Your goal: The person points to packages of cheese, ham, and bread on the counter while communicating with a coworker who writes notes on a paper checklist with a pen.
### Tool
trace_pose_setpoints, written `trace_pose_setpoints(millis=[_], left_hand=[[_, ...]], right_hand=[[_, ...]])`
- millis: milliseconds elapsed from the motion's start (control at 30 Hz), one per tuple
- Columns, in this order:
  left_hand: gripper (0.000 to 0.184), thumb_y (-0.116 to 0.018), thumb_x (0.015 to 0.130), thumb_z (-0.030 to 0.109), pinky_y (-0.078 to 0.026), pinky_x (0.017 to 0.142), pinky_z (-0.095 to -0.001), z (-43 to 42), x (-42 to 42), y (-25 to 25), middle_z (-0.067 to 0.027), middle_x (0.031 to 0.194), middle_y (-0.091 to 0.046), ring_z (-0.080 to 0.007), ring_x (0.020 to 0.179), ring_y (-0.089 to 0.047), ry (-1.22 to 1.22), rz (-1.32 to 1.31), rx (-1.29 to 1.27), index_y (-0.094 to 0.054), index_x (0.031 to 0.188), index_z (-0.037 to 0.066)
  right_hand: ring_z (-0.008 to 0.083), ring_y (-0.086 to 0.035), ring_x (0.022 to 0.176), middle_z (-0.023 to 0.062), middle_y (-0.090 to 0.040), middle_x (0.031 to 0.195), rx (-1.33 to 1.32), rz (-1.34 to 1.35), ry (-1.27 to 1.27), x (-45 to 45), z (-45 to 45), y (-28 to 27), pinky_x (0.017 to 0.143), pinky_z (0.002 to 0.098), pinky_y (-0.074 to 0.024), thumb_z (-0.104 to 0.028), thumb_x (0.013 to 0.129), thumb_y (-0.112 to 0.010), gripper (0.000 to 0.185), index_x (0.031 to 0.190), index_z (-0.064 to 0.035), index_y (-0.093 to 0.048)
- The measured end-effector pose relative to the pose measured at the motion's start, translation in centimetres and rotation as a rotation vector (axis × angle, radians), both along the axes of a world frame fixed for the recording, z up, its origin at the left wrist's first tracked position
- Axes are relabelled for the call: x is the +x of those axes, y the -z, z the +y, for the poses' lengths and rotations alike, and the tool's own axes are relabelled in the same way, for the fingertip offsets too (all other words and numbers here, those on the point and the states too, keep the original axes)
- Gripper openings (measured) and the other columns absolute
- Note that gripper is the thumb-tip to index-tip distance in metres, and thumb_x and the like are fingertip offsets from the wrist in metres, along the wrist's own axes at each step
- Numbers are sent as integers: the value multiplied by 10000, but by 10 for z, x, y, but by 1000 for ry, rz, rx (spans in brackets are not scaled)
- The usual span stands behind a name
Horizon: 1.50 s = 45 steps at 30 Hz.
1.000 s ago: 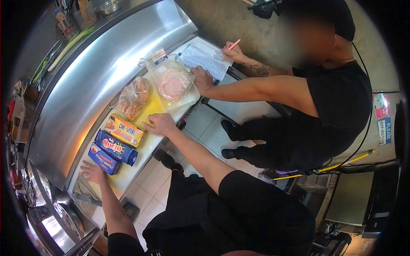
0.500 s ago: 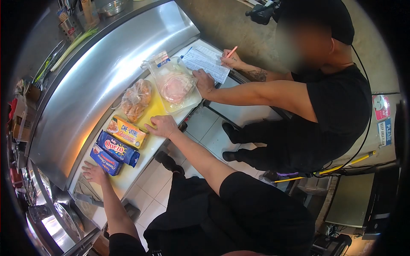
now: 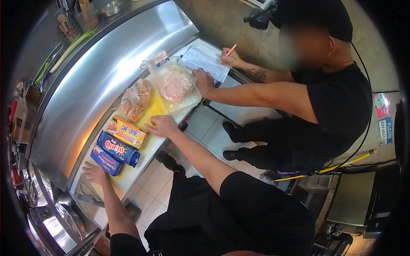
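My left hand (image 3: pixel 95 174) lies with its fingers spread on the white counter surface, beside the blue cream cheese box (image 3: pixel 105 159). Next to that box is a blue Quezo cheese pack (image 3: pixel 114 147), then a yellow Che-Vital box (image 3: pixel 127 132). Past the Che-Vital box, my right hand (image 3: pixel 163 126) rests at the front edge of the yellow cutting board (image 3: pixel 156 106), thumb and fingers apart and holding nothing. A knotted clear bag of orange-brown food (image 3: pixel 136 100) sits further along. Beyond it is a clear pack of sliced ham (image 3: pixel 176 86).
At the counter's far end, a co-worker (image 3: pixel 337 98) in black holds an orange pen (image 3: pixel 232 50) over written sheets (image 3: pixel 205 62). A steel panel (image 3: pixel 115 72) rises behind the food. Green stalks (image 3: pixel 72 50) and a metal bowl (image 3: pixel 112 7) are on the ledge above.
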<state>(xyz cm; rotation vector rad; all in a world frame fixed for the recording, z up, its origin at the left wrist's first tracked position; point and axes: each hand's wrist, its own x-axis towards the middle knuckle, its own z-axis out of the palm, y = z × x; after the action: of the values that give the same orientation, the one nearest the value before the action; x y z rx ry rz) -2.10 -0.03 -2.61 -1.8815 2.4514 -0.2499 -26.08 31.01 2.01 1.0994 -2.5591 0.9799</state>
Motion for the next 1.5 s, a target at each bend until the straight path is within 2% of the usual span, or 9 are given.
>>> trace_pose_setpoints(millis=[867, 933, 1500], left_hand=[[777, -360, 924, 620, -185, 1089, -649, 5, -1, -8, -171, 1582, -131, -421, 1431, -171, -6, -34, 31, -157, 1532, 180], [786, -357, 920, 631, -185, 1090, -647, 5, -1, -7, -171, 1580, -138, -419, 1431, -171, 4, -12, 25, -157, 1532, 180], [787, -357, 919, 632, -173, 1093, -646, 0, 1, 1, -161, 1585, -127, -412, 1437, -158, -6, -30, 21, -148, 1534, 187]], right_hand=[[286, -630, 626, 80, -640, 678, 19, -28, -3, 1, 1, -3, 590, 407, -502, -467, 844, -606, 413, 663, -96, -579], [317, -633, 677, 117, -641, 716, 41, -104, -17, 0, 1, -3, 635, 437, -501, -477, 843, -578, 421, 693, -84, -597], [314, -641, 689, 112, -653, 730, 70, -114, -9, 1, 1, -6, 641, 441, -503, -474, 852, -568, 411, 704, -92, -610]])
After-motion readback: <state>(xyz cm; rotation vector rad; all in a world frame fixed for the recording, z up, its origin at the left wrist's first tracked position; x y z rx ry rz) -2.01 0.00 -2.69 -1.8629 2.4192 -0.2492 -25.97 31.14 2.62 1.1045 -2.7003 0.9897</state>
